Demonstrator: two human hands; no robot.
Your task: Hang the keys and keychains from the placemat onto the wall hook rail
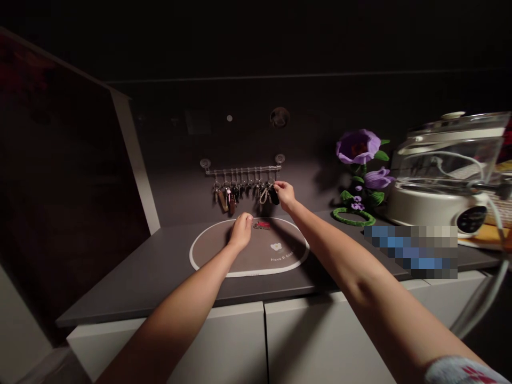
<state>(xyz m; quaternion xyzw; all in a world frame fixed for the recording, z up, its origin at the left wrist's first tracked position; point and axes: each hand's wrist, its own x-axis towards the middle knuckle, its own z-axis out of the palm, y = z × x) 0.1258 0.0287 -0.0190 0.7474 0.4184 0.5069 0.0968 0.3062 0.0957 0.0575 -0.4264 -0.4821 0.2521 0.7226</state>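
Note:
My right hand (pixel 285 195) reaches to the right end of a clear hook rail (pixel 244 170) on the dark wall. Its thumb and fingers pinch at the top of a black key fob (pixel 274 197), which hangs by the last hook. Several key rings with keys (pixel 228 196) hang along the rail, one with a braided loop (pixel 264 196). Lower down, my left hand (pixel 241 230) is over the brown oval mat (pixel 212 250), its fingers curled together; whatever they hold, if anything, is hidden. Just right of it, a red key tag (pixel 263 225) with a metal ring lies on the mat.
Purple artificial flowers (pixel 359 146) with a green ring base stand on the dark counter (pixel 132 272) to the right. Beyond them is a white appliance with a clear cover (pixel 440 160) and a cable. White cabinet doors (pixel 224 336) sit below the counter.

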